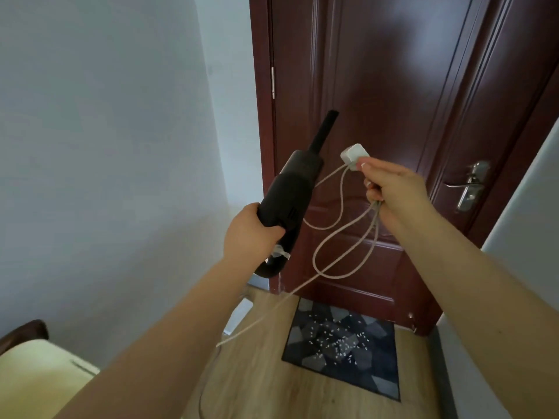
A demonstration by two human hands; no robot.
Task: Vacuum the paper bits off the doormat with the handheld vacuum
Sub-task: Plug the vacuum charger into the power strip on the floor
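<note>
My left hand (251, 234) grips the body of a black handheld vacuum (290, 195), held up at chest height with its narrow nozzle pointing up toward the door. My right hand (390, 189) pinches a white charger plug (354, 155) and holds loops of its pale cable (329, 255), which hangs down toward the floor at the left. Below, a dark blue patterned doormat (344, 343) lies on the wood floor in front of the door, with several small white paper bits (335, 337) scattered over its middle.
A dark red wooden door (393, 101) with a metal lever handle (467, 184) stands shut ahead. White walls flank it on both sides. A cream cushioned seat with a dark wooden frame (33, 367) sits at the lower left. Light wood flooring (257, 385) surrounds the mat.
</note>
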